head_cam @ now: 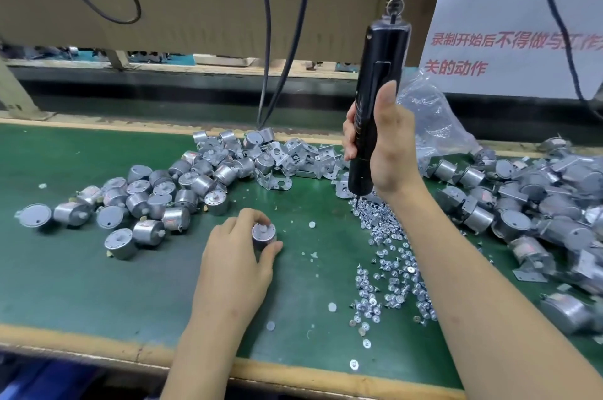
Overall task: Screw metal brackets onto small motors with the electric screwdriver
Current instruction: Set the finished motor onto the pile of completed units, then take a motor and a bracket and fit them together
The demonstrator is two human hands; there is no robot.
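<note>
- Motor (263,236) stands on the mat (81,285), pinched by the left hand (235,266) (fingers and thumb).
- Screwdriver (385,50) hangs upright in the right hand (388,145) fist, tip just above screws (388,272) right of that pinch.

Left hand (239,256) pinches 1 small motor (263,235) upright on the green counter (81,272); right hand (385,142) grips the black electric screwdriver (375,99), tip over the loose screws (388,272).

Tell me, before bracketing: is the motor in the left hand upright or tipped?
Upright: the motor stands on the green mat, round shaft face up, held by the left hand.
</note>
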